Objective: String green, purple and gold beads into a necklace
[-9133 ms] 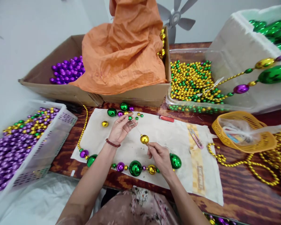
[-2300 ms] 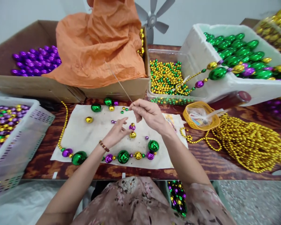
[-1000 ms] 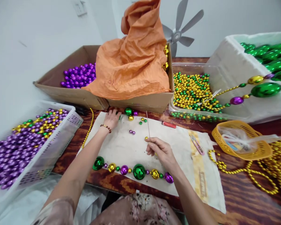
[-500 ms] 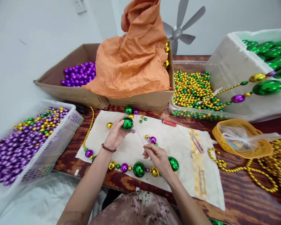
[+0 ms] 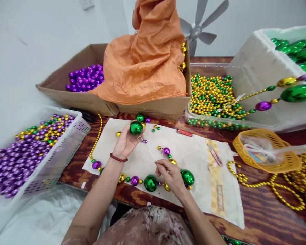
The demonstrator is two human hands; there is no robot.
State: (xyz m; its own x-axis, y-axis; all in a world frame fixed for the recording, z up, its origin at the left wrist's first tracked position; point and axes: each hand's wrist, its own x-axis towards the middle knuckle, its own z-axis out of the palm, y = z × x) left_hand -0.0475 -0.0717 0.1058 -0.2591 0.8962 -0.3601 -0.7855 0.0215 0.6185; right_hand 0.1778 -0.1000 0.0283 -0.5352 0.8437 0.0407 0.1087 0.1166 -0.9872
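Note:
My left hand point(image 5: 124, 144), a dark red bead bracelet at its wrist, cradles a big shiny green bead point(image 5: 136, 128) in curled fingers. Between thumb and fingertips my right hand point(image 5: 170, 173) pinches a thin, straight wire point(image 5: 150, 150). The wire's far end lies by my left fingers, just below the green bead; whether it touches them I cannot tell. A bead garland point(image 5: 151, 183) of green, gold and purple curves across the white cloth point(image 5: 199, 200) under my forearms. Near my left hand lie a loose green bead point(image 5: 140, 118), a purple bead point(image 5: 148, 120) and several smaller ones.
Cardboard boxes point(image 5: 153, 109) with purple and gold beads stand behind, partly under an orange cloth point(image 5: 142, 75). A white basket point(image 5: 78, 127) of beads is at left. Rightward are a clear bin point(image 5: 211, 119), a foam box point(image 5: 255, 64), a yellow basket point(image 5: 267, 165), snips point(image 5: 214, 154) and a red lighter point(image 5: 185, 132).
The green bead has tipped up and slightly left in my left hand, whose palm now faces up more. The wire's end has moved from the bead's side to below it.

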